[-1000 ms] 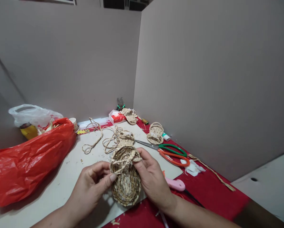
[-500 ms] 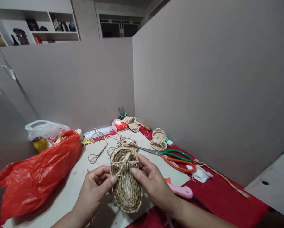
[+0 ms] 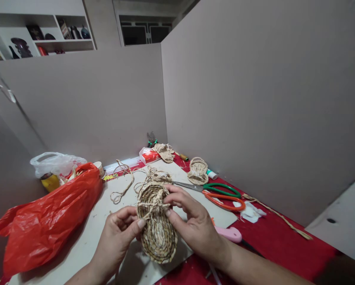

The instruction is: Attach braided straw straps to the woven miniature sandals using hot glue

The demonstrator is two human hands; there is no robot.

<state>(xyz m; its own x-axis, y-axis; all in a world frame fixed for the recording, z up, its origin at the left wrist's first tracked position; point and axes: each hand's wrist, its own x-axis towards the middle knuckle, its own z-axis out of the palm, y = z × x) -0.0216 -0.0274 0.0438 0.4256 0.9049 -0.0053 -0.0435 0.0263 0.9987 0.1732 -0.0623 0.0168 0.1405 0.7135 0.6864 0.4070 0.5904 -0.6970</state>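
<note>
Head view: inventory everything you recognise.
Woven sole: 1, tan, centre
Woven pieces: 3, beige, behind
Cords: several, beige, scattered
Scissors: 1, green-orange, right
Handle: 1, pink, right
Tissue: 1, white, right
Tube: 1, white, right
Spool: 1, golden, back
Pliers: 1, green-handled, back
Packet: 1, red-white, back
Cup: 1, white, back
Bags: 2, red/white, left
Board: 1, pale, beneath
Cloth: 1, red, beneath
Panels: 2, grey, surrounding
Shelf: 1, white, back
Left hand, right hand: 2, bare, centre

- Looks like a craft workspace from here, cornered by grey partitions (image 3: 106,99).
- Scissors (image 3: 201,188), pliers (image 3: 152,141) and straw cord (image 3: 149,173) lie near a woven straw sole (image 3: 159,239).
- Display shelves (image 3: 64,40) show over the top.
</note>
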